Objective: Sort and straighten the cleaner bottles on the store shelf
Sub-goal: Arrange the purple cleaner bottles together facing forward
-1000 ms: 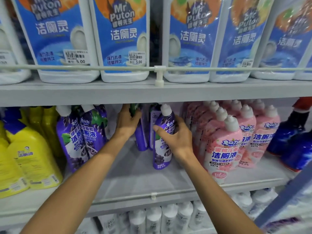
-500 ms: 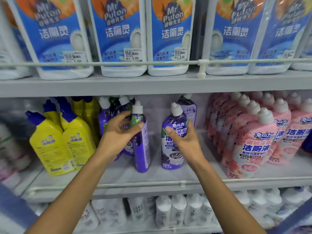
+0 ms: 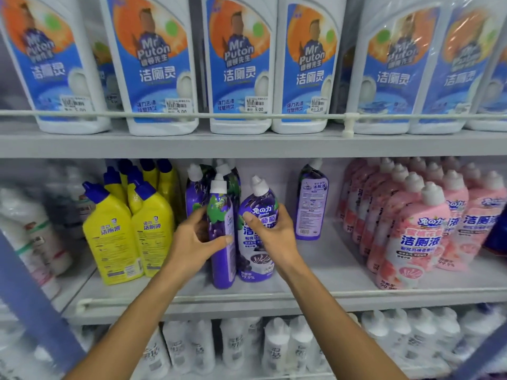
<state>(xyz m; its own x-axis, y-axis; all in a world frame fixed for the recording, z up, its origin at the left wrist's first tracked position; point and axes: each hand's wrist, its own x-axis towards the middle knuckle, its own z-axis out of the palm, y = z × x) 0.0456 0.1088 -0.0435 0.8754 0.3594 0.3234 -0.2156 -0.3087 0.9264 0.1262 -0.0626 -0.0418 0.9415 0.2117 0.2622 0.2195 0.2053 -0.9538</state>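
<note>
Nearest, at the front rail of the middle shelf point(image 3: 274, 300): grips the edge-on purple bottle point(image 3: 222, 259) in the left hand point(image 3: 192, 239), thumb across the narrow front, fingers curled round behind. Wraps the right hand point(image 3: 271, 237) round the shoulder of the front-facing purple bottle point(image 3: 253, 266), which touches the first.

Holds both upright, long axes vertical, caps up, each straight ahead of its own hand. Probably turns on the left-hand bottle: looks to need a quarter twist about its upright axis to bring the label forward like its neighbour's. Covers the middle of the front-facing label with the right hand.

Further back and to the right, a third purple bottle point(image 3: 311, 209) alone, back label outward, well apart from both hands, nearer the right. Behind the left hand, more purple bottles point(image 3: 197, 193), partly hidden, count unclear. Yellow bottles point(image 3: 153, 234) to the left, pink bottles point(image 3: 411, 237) to the right. Blurs badly toward the edges.
</note>
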